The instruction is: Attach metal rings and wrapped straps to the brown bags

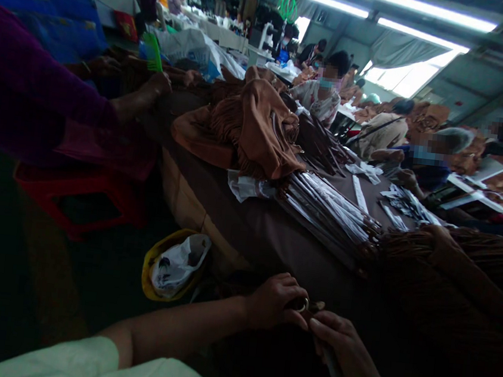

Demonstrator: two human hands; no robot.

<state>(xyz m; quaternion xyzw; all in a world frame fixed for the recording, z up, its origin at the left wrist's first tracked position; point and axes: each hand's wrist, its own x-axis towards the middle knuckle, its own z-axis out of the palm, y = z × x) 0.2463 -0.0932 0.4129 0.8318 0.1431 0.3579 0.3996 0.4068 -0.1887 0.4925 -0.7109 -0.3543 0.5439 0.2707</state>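
My left hand [273, 302] reaches in from the lower left, its fingers closed around the end of a strap with a metal ring [304, 305]. Close against it, my right hand [343, 342] pinches the same strap. A pale wrapped length of the strap [336, 374] hangs down below my right hand. Shadow hides the finer detail between the fingertips. Just beyond my hands, a bundle of white-wrapped straps [325, 208] with metal ends lies on the dark-covered table [248, 224].
Brown fringed suede bags [258, 123] are piled on the table, with more brown fringed material [453, 276] at right. A yellow basket [147, 273] holding a white plastic bag stands at lower left. A person in purple [41, 88] sits by a red stool [81, 185]. Others work behind.
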